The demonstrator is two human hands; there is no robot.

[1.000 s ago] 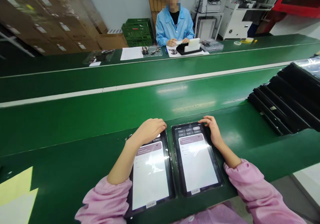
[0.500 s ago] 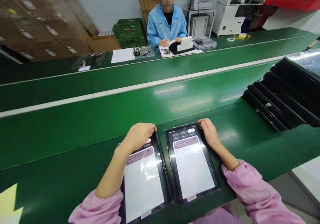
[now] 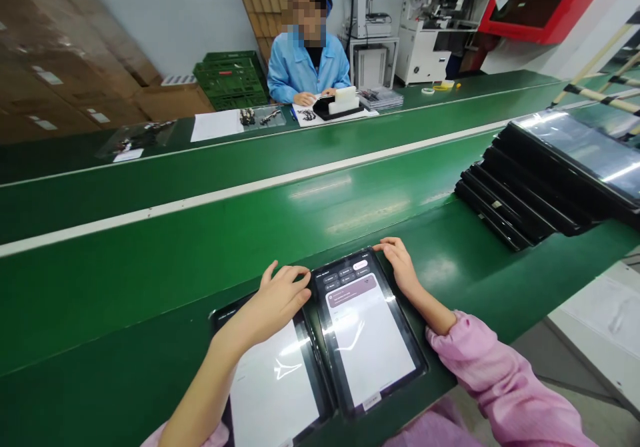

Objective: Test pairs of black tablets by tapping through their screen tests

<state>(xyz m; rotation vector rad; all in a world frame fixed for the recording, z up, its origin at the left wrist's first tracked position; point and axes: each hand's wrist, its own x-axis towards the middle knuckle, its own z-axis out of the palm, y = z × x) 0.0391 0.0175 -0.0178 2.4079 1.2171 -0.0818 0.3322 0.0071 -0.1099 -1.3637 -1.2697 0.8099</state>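
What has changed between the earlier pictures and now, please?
The left hand has moved right from the top of the left tablet; its fingertips are now at the upper left corner of the right tablet. The right hand remains at that tablet's upper right corner.

the right hand (image 3: 399, 265) touches the right tablet's (image 3: 370, 340) top corner; left hand (image 3: 277, 304) over left tablet (image 3: 277, 387).

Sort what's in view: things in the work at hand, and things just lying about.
In the work:
- left tablet, under the left hand
- right tablet, right hand at its top corner

Lying about:
- stacked black panels
- green crates
- white paper
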